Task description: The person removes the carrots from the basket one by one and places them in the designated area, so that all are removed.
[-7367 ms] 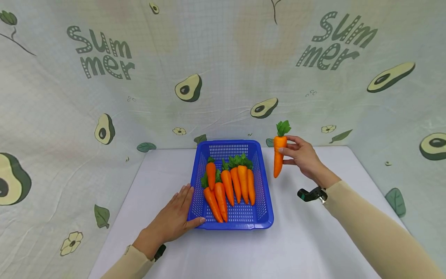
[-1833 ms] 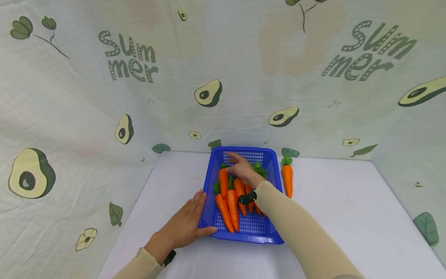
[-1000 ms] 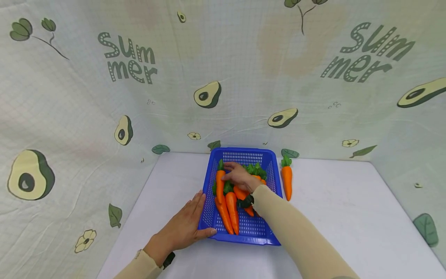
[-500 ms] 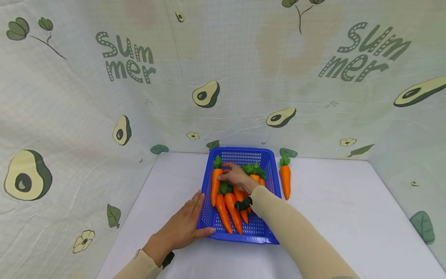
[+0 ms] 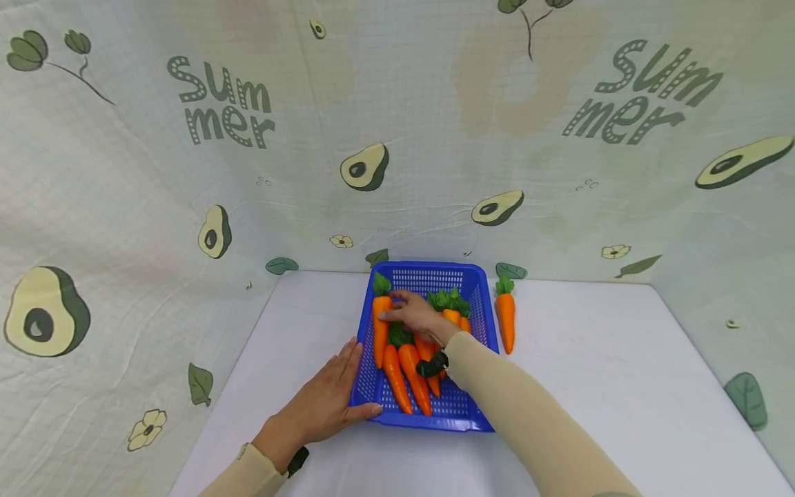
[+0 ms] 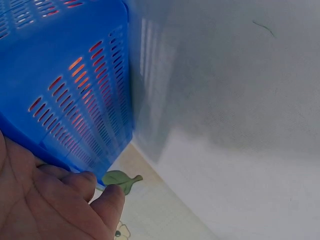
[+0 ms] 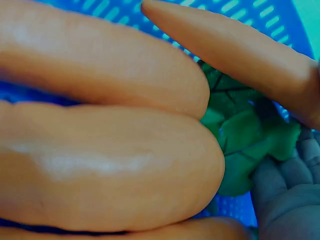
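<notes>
A blue plastic basket (image 5: 435,422) holds several orange carrots with green tops. My left hand (image 5: 323,397) rests along its left rim, fingers straight and thumb at the near corner. Inside the basket, my right hand (image 5: 415,314) holds one carrot (image 5: 380,345) near its upper end, by the left wall, top pointing away. Two carrots (image 5: 413,376) lie just right of that one. Others sit partly under my right forearm, their leafy tops (image 5: 450,301) showing. In the right wrist view, the held carrot (image 7: 235,47) extends above two larger-looking ones (image 7: 110,165).
One carrot (image 5: 506,321) lies on the white table (image 5: 577,366) beside the basket's right wall. A printed cloth (image 5: 422,124) with avocados and lettering hangs behind and along the sides.
Over the last second my right hand has shifted the held carrot left to the basket's left wall. Earlier it held another carrot, now lying on the table. My left hand stays on the rim.
</notes>
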The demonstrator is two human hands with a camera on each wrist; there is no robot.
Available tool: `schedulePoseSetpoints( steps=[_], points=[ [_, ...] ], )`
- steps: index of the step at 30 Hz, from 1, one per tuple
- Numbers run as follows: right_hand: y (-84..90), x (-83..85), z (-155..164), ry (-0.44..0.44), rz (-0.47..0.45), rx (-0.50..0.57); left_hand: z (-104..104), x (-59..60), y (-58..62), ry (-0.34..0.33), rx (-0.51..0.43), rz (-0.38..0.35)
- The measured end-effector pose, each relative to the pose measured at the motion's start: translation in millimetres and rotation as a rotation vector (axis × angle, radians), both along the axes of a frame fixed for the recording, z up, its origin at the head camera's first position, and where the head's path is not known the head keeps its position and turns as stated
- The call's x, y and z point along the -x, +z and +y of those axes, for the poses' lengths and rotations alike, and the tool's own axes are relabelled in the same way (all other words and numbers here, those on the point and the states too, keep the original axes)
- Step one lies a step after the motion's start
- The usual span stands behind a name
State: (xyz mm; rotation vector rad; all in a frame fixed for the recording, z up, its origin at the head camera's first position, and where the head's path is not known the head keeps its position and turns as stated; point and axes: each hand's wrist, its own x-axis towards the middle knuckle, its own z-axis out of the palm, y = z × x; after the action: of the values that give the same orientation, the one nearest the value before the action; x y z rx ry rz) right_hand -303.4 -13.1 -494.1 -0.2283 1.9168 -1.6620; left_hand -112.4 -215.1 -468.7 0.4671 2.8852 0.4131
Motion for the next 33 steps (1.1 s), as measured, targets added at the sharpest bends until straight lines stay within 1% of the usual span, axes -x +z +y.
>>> schedulePoseSetpoints(
  steps=[4,9,14,18,22,27,29,33],
  points=[
    [4.4,-0.8,0.0,-0.044,0.034,0.021,0.3,0.2,0.3,-0.002,0.004,0.001],
    [9.3,0.5,4.6,-0.097,0.051,0.119,0.7,0.8,0.3,0.002,0.009,-0.004],
    [17.9,2.4,16.1,-0.126,0.031,0.224,0.6,1.0,-0.3,0.008,0.002,-0.007],
    [26.5,1.6,27.7,-0.15,0.005,0.272,0.1,1.1,-1.3,0.006,0.001,-0.003],
    [33.2,0.3,40.7,-0.174,-0.002,0.285,0.9,1.3,-1.0,0.005,-0.006,0.005],
    [39.6,-0.4,55.8,-0.216,-0.005,0.264,0.9,1.0,-0.1,0.009,-0.017,0.005],
    [42.0,-0.8,61.2,-0.217,-0.011,0.262,0.7,0.9,-0.5,0.014,-0.021,-0.002],
    [47.5,-3.1,71.2,-0.187,0.005,0.254,0.8,0.8,-2.8,0.023,-0.028,-0.01]
  ],
)
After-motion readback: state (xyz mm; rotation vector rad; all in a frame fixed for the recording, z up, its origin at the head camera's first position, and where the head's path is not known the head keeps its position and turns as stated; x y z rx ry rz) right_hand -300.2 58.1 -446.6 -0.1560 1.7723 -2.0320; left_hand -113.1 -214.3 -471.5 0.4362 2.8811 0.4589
